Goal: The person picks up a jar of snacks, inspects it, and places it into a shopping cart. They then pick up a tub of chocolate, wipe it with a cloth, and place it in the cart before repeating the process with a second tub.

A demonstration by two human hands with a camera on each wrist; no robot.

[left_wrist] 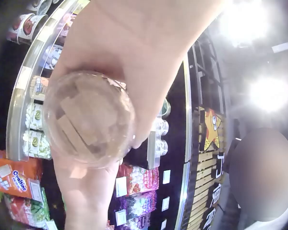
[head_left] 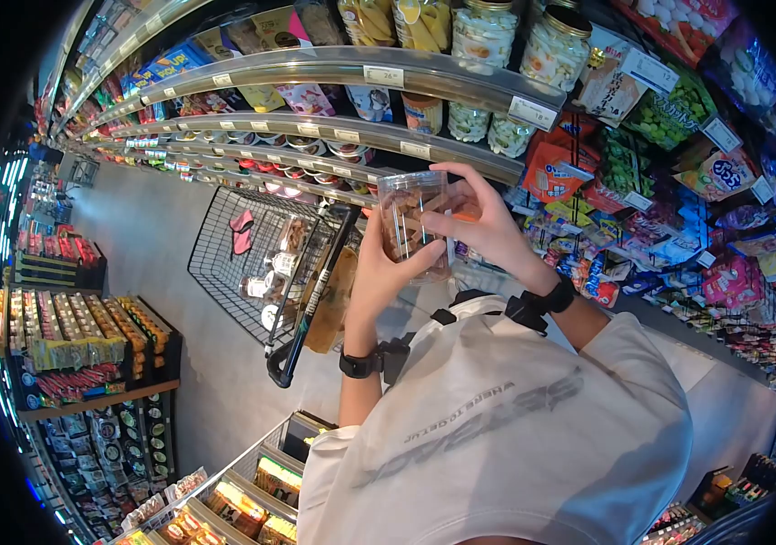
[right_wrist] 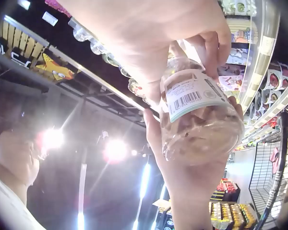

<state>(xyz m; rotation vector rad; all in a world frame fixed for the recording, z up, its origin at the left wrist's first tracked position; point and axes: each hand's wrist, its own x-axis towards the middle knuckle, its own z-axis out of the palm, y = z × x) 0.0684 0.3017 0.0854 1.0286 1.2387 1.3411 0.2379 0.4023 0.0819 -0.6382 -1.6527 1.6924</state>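
A clear plastic jar (head_left: 411, 202) of brown, block-shaped snacks is held in front of the chest, close to the shelves. My left hand (head_left: 386, 268) grips its near side, thumb across the front. From the other side my right hand (head_left: 489, 227) holds it too, fingers around the upper part and thumb over the front. In the right wrist view the jar (right_wrist: 201, 132) is tilted and shows a white label (right_wrist: 188, 96) with a barcode. The left wrist view looks onto the jar's round, see-through base (left_wrist: 89, 120), with snack pieces behind it.
A black wire shopping cart (head_left: 215, 238) stands to the left, holding several containers (head_left: 283, 263) and a pink item (head_left: 241, 232). Shelves (head_left: 306, 68) of jars and packets run ahead. Hanging snack bags (head_left: 669, 118) fill the right. Display stands (head_left: 88, 336) line the left.
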